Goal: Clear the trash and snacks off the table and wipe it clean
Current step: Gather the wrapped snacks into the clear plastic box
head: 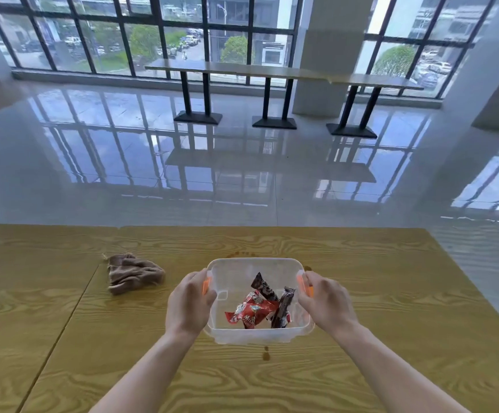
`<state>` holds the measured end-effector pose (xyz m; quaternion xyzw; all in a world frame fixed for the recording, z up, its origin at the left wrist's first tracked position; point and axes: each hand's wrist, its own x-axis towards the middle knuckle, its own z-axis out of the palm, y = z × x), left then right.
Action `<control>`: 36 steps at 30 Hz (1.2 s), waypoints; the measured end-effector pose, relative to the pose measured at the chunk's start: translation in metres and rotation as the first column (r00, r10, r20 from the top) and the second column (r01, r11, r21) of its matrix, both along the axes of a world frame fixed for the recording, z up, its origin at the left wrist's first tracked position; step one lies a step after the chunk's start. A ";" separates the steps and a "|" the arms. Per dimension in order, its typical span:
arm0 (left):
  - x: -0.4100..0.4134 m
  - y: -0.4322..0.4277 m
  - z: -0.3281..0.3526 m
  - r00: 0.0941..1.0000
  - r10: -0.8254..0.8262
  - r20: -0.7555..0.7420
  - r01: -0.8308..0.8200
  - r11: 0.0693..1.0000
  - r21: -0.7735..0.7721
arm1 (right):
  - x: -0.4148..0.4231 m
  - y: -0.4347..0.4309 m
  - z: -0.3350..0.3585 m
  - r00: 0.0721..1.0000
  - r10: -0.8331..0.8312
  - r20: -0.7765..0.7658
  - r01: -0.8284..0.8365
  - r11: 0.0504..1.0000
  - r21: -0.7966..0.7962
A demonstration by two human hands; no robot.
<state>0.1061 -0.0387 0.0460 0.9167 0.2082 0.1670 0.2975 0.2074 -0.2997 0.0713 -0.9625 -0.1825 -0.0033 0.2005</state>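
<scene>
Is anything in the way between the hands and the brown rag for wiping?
Nothing visible blocks it. The brown rag lies in the open on the table, left of the clear box. But the left hand and right hand both hold the box, so neither is free.

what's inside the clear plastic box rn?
The clear plastic box contains a red snack wrapper and two dark brown wrapped snacks. The left hand and right hand cover the side walls, so anything behind them is hidden.
</scene>
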 end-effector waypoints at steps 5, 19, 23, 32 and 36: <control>0.034 -0.033 0.008 0.996 -0.085 0.014 0.085 0.996 0.007 | 0.014 -0.039 0.008 0.996 -0.091 0.001 0.091 0.996 0.004; 0.164 -0.156 0.010 0.977 -0.212 -0.024 0.213 0.977 0.013 | 0.112 -0.164 0.005 0.968 -0.251 -0.028 0.251 0.968 -0.003; 0.208 -0.190 0.007 0.976 -0.216 -0.038 0.216 0.976 0.009 | 0.154 -0.198 0.004 0.964 -0.265 -0.028 0.265 0.964 -0.009; 0.290 -0.248 -0.005 0.970 -0.217 -0.108 0.213 0.976 -0.041 | 0.243 -0.253 -0.006 0.960 -0.268 -0.074 0.263 0.962 -0.071; 0.323 -0.266 -0.011 0.965 -0.232 -0.122 0.230 0.973 -0.034 | 0.273 -0.271 -0.013 0.953 -0.290 -0.089 0.283 0.956 -0.081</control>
